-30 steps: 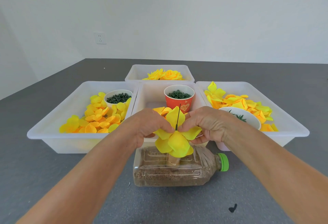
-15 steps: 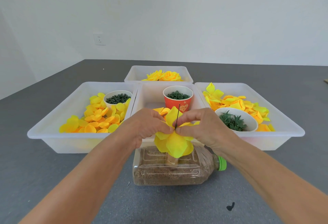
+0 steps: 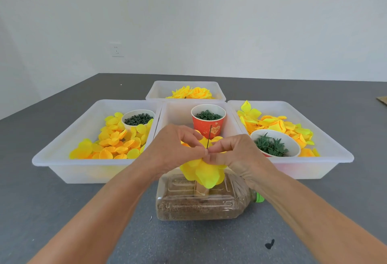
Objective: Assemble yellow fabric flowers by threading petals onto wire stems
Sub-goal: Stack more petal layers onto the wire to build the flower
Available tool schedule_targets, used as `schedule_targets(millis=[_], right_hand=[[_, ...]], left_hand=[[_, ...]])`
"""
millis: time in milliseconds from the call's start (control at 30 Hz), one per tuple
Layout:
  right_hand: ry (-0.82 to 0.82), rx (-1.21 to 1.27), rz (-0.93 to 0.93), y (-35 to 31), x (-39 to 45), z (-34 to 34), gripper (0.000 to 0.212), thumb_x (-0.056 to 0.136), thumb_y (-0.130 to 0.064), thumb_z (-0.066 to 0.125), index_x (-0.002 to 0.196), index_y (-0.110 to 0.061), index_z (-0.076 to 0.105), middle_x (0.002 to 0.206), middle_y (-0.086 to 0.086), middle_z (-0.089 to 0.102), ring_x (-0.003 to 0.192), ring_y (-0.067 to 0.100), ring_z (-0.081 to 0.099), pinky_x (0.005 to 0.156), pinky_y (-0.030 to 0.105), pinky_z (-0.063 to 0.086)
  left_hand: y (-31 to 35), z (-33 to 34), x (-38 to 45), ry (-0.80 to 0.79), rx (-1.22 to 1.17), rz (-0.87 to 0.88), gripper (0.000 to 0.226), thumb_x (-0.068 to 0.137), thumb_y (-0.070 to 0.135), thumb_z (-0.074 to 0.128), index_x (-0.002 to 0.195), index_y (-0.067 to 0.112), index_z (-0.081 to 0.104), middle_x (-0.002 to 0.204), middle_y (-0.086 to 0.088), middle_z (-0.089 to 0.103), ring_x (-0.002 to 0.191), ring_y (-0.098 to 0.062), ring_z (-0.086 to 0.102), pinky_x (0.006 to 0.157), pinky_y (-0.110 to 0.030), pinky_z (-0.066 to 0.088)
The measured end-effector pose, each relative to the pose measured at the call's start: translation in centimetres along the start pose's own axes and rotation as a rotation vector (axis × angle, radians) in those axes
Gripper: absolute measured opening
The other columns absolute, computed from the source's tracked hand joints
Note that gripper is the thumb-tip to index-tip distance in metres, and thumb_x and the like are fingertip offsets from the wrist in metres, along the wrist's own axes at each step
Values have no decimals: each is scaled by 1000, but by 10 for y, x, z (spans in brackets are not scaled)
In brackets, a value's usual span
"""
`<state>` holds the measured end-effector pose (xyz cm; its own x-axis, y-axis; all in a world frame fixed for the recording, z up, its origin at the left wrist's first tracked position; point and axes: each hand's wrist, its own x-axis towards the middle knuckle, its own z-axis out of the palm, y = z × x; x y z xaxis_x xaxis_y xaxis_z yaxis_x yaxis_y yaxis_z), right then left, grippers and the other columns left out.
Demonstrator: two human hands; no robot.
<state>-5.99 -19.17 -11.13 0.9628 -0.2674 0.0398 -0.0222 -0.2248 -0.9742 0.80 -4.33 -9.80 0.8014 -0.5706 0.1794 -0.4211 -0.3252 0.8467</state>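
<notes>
We pinch the yellow petals [image 3: 206,172] with left hand [image 3: 174,148] and right hand [image 3: 234,151] at frame centre, pressing them down the wire stem [image 3: 209,137] poking toward 12 o'clock, bottle [image 3: 201,203] at 6 likely steadying it.
</notes>
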Motion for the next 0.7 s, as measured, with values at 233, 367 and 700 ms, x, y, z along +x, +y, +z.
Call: schedule_targets(millis=[233,367,700], right_hand=[[-38,-84,88,-4,3,-5,11,69,-3,79,73,-11,72,90,11,72,81,14,63,82,30,52],[-85,-45,119,-6,6,-13,17,63,0,81,61,-14,72,83,10,71,84,17,63,85,33,52],[312,-803,-54,8,106,-110,17,83,-8,63,94,-17,73,103,-2,65,107,19,55,90,30,42]], left_hand=[[-6,5,4,30,18,13,8,66,17,83,68,15,75,94,10,66,68,17,53,57,-3,36],[-8,5,5,-7,-1,-2,12,67,16,82,61,18,72,94,15,65,66,16,52,60,-10,36],[-4,-1,10,-134,55,16,17,71,15,80,60,22,70,101,11,67,93,1,60,85,-27,45]])
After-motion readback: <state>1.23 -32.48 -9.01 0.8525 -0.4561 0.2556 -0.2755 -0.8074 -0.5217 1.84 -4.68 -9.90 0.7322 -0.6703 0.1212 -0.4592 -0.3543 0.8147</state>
